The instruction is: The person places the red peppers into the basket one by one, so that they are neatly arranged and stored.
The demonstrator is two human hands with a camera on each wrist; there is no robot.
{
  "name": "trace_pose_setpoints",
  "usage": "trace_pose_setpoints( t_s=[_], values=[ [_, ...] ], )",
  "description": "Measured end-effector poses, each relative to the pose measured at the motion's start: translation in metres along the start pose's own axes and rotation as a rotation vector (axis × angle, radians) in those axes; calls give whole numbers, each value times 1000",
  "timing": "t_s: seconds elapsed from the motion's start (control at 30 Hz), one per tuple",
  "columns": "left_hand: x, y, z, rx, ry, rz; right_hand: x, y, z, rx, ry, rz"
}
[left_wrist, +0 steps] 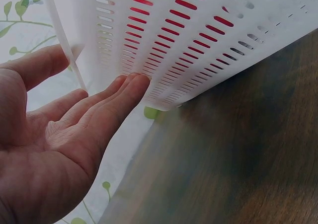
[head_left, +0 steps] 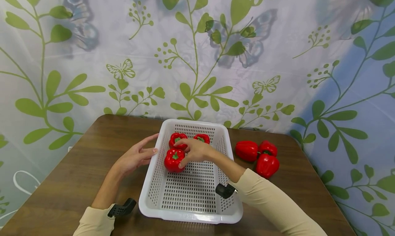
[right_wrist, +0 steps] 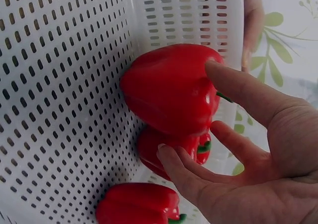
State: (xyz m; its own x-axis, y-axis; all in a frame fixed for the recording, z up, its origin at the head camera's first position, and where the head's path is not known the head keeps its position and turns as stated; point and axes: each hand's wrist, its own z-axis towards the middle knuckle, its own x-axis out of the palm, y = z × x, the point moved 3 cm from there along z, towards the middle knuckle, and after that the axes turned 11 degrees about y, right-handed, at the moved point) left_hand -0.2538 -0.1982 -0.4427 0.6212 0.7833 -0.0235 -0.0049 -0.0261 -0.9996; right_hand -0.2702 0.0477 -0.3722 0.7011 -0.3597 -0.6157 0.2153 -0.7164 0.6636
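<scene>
A white plastic basket with slotted walls stands on the table. Inside are three red bell peppers with green stems: a front one, a back left one and a back right one, partly hidden by the right hand. My right hand hovers over them, fingers spread; in the right wrist view its thumb touches or nearly touches the front pepper. My left hand is at the basket's left side, thumb by the rim and fairly straight fingers against or close to the slotted wall.
Right of the basket, three more red bell peppers lie together on the brown wooden table. A leaf-patterned cloth hangs behind the table. A white cable loops beyond the left edge.
</scene>
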Motion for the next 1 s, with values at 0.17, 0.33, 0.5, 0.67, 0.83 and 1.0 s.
trace_pose_setpoints(
  t_s=[0.17, 0.33, 0.5, 0.67, 0.83, 1.0],
  values=[
    [1, 1, 1, -10, -7, 0, -7, 0, -13, -22, -36, -18],
    [3, 0, -1, -5, -8, -1, -15, -4, -25, -36, -87, -74],
    [5, 1, -1, 1, -10, 5, -23, -12, -40, -52, -95, -57],
    [5, 1, -1, 4, -10, 8, -32, -20, -59, -15, -131, -37],
    [5, 1, -1, -9, -26, 0, -45, -33, -78, 13, -206, -54],
    [5, 2, -3, -8, -22, 7, -56, -52, -97, 70, -271, -63]
  ],
)
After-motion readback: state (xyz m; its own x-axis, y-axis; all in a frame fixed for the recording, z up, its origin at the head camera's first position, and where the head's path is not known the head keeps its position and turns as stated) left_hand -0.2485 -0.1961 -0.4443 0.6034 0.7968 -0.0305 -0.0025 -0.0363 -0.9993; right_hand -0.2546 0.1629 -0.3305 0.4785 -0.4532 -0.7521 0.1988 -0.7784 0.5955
